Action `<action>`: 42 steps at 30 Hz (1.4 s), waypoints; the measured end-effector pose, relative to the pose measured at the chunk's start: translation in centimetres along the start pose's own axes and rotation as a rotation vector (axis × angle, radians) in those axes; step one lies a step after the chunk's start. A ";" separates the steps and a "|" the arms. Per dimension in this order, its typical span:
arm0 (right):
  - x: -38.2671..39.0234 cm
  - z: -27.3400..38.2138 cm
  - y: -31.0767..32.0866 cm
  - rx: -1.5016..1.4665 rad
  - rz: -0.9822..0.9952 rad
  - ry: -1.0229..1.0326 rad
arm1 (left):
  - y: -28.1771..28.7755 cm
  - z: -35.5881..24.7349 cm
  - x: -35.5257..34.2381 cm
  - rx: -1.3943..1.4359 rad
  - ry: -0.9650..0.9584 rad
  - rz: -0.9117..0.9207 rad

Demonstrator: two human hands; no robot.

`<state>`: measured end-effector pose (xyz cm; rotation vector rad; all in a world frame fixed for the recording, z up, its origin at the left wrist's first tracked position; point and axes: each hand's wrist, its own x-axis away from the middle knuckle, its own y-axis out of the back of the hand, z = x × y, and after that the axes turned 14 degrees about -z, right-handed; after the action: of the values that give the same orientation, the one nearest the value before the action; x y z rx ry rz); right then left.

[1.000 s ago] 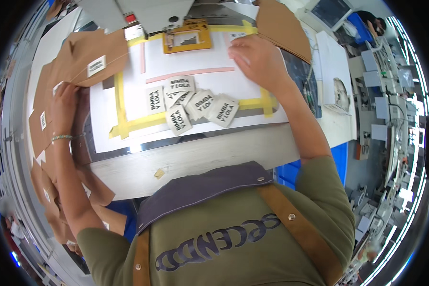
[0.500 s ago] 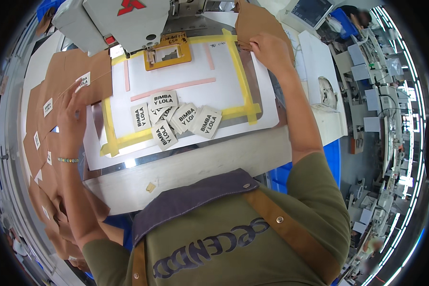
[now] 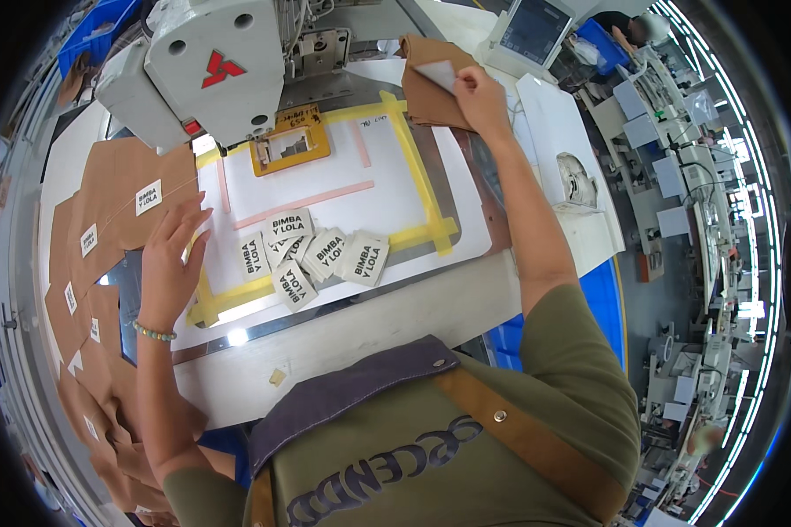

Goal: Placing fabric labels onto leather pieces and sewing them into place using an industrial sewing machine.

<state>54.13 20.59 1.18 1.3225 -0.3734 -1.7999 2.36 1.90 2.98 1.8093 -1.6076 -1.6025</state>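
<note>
Right hand's (image 3: 483,98) now pinching up a brown, pale-backed flat panel (image 3: 439,76), so one corner's lifted. Left hand's (image 3: 172,259) empty.

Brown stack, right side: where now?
In head view, the brown stack sits upper right of centre, beside the yellow tape, left of the screen, its raised corner in the right hand.
</note>
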 end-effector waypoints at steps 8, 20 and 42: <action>1.8 6.1 0.8 -0.141 -0.264 0.364 | -1.6 -3.0 -1.8 0.107 -0.121 -0.109; 3.7 6.1 0.2 -0.101 0.043 -0.040 | -7.6 -8.8 -5.9 0.314 -0.334 0.127; -1.5 -5.4 -4.6 0.290 0.198 0.171 | -19.4 -11.2 -12.9 0.213 -0.347 0.040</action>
<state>56.96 25.74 -3.12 1.5670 -0.6661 -1.4960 24.70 14.36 -0.38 1.6470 -2.0190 -1.8706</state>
